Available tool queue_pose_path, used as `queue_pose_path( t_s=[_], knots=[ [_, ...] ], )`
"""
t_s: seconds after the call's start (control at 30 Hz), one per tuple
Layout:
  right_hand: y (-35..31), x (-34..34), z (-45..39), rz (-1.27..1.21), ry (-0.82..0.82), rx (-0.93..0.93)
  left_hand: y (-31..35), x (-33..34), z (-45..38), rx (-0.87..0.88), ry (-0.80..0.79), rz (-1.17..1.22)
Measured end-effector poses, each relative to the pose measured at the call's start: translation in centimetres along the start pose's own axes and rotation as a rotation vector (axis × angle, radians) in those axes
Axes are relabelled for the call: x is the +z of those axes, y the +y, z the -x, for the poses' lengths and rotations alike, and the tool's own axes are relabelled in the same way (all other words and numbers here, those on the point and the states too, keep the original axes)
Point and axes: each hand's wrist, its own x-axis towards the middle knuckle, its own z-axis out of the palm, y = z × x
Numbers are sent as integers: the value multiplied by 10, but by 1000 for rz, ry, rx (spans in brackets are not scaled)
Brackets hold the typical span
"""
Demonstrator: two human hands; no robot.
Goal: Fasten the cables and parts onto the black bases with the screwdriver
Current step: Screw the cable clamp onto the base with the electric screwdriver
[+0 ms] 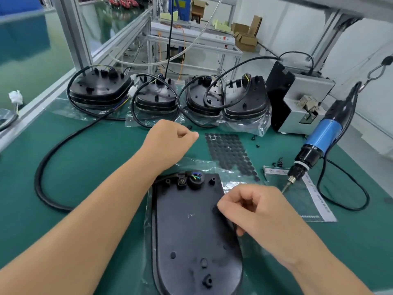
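Nearest the person, the black base (191, 226) lay flat on a clear plastic bag on the green mat (89, 162), its long axis running away from the body, the cable socket with coloured wires (195, 177) at the far end. Beyond it, a row of four finished bases (168, 96) stood with their cables looped, well apart from the work. The electric screwdriver (319, 145) hung tilted to the right of the base, its bit pointing down and left toward the mat, untouched by either hand.

The right hand (261, 216) sat over the base's right edge, fingers curled inward with thumb and forefinger drawn together at a small hole there; it probably pinched a screw, though nothing so small could be made out. The left hand (170, 143) hovered beyond the base's far end, loosely fisted, with no visible contents.

Judging by position, the right hand was the nearer to the screwdriver, which lay up and to the right of its fingers, past the sheet of black round pads (229, 150). A few loose screws (278, 161) lay just beside the tool's nose.
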Motion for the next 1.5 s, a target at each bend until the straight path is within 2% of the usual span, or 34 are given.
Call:
queue_pose_path(
  t_s=[0.2, 0.67, 1.03, 1.17, 1.27, 1.43, 1.5],
  knots=[
    [3, 5, 4, 58, 55, -57, -6, 1, 0, -22, 17, 109],
    [6, 15, 10, 105, 186, -142, -6, 2, 3, -14, -4, 103],
    [4, 21, 14, 276, 275, -216, -3, 2, 6, -31, 7, 114],
    [-2, 15, 9, 342, 203, -154, -2, 3, 7, -47, 0, 125],
    [-4, 9, 3, 286, 134, -86, -2, 3, 7, -60, 1, 124],
    [-5, -8, -10, -32, -94, 139, -1, 2, 8, -60, -14, 107],
    [-4, -7, -13, -98, -115, 196, -1, 1, 9, -63, -21, 105]
  ],
)
